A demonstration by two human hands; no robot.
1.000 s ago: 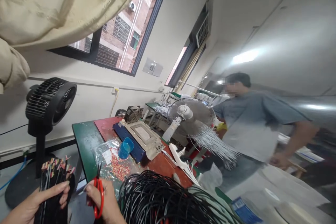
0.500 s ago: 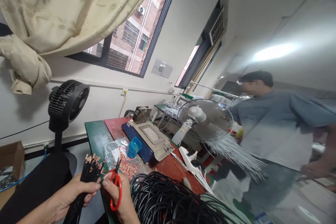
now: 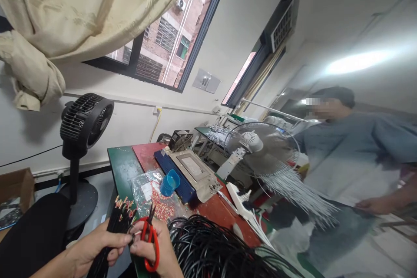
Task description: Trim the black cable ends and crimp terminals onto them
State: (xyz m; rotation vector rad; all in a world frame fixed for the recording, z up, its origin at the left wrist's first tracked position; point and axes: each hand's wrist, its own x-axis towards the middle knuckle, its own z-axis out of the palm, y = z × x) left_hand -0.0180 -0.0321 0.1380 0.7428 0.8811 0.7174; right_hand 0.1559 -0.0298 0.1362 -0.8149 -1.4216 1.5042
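My left hand point(image 3: 100, 243) is closed around a bundle of black cables point(image 3: 119, 221), whose stripped ends with red and coppery tips point upward. Red-handled scissors point(image 3: 151, 243) are held in my right hand point(image 3: 159, 247), their dark blades pointing up. The fingertips of both hands meet at one cable end beside the bundle. A large heap of coiled black cable point(image 3: 208, 247) lies just right of my right hand. Beyond the hands, small red and pale scraps point(image 3: 163, 208) are scattered on a clear plastic bag, near a blue cup point(image 3: 170, 183).
A blue and beige device point(image 3: 192, 169) with a small fan stands on the red and green table point(image 3: 120, 165). A black fan point(image 3: 86, 121) is at the left. White power strip point(image 3: 239, 202) and a large fan point(image 3: 260, 143) are at the right, with a person point(image 3: 342, 152) behind.
The view has shifted slightly, so most things sit further right. Both hands remain together at the bundle, with the scissors still held. The person's arm at the right has moved inward.
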